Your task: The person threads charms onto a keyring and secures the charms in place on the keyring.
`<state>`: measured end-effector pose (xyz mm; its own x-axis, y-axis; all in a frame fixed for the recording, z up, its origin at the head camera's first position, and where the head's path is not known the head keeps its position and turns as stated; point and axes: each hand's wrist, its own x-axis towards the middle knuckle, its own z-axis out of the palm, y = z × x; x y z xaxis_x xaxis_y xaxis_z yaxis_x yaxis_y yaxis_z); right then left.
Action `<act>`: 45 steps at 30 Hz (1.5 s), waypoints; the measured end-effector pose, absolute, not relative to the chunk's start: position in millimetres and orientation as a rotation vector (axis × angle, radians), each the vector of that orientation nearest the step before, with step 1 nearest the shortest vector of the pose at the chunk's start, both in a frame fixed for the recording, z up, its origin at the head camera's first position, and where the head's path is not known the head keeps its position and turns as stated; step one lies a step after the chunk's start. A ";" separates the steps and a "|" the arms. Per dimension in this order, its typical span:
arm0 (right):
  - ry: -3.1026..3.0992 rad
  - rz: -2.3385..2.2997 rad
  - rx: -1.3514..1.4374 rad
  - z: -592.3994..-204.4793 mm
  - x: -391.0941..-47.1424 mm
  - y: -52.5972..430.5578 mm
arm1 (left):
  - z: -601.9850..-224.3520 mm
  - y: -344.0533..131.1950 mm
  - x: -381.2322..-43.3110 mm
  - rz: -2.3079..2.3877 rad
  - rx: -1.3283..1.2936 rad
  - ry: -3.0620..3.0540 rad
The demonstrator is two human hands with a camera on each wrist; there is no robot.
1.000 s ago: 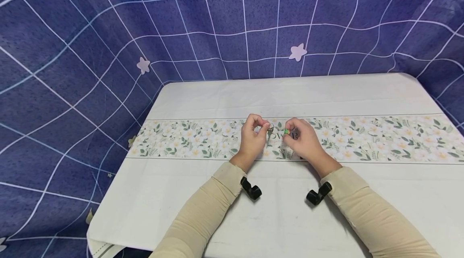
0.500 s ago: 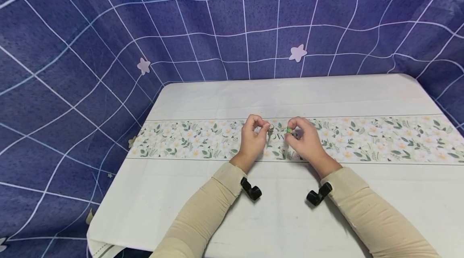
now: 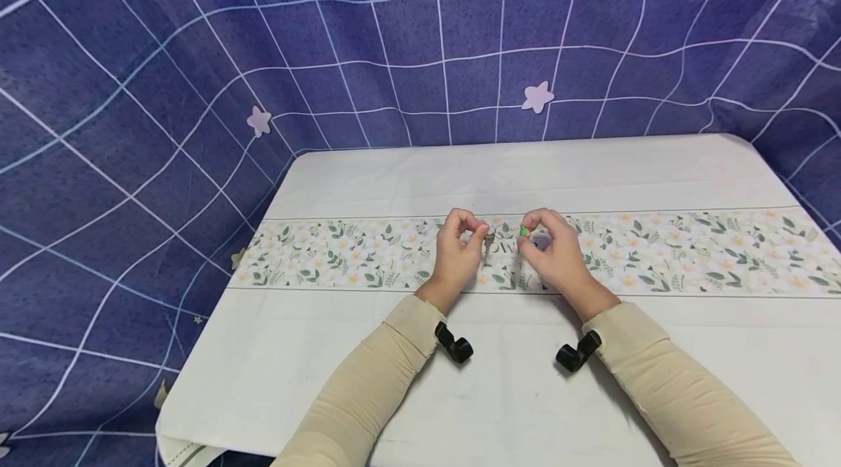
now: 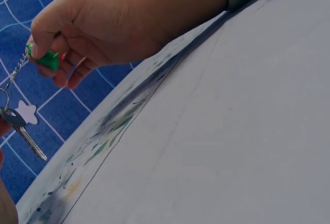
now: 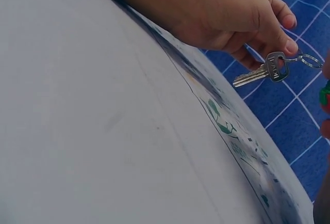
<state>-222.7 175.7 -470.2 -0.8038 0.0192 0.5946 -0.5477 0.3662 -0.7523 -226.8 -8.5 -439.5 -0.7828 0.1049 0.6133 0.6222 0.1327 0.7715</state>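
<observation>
In the head view my left hand [image 3: 458, 252] pinches a metal key ring between thumb and fingertip. A silver key [image 5: 260, 74] with a grey head hangs from that ring [image 5: 311, 60], seen closely in the right wrist view. My right hand [image 3: 555, 252] pinches a small green charm [image 4: 47, 61] with a bit of red on it. A short chain [image 4: 18, 69] links charm and ring, stretched between the two hands. Both hands are raised above the table, a small gap apart. Part of the charm is hidden by my right fingers.
The table [image 3: 328, 350] has a white cloth with a floral band [image 3: 355, 252] across it. A dark blue curtain [image 3: 394, 36] with white grid lines hangs behind and at the left. Black wrist mounts [image 3: 455, 343] sit on both sleeves.
My right hand has shifted slightly to the right and its fingers have turned a little with the green charm. My left hand stays nearly where it was, with the key hanging.
</observation>
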 end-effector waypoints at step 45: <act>-2.123 1.419 0.483 -434.9 -216.5 173.2 | -445.4 -5.9 -229.3 -1.808 -0.857 -2.034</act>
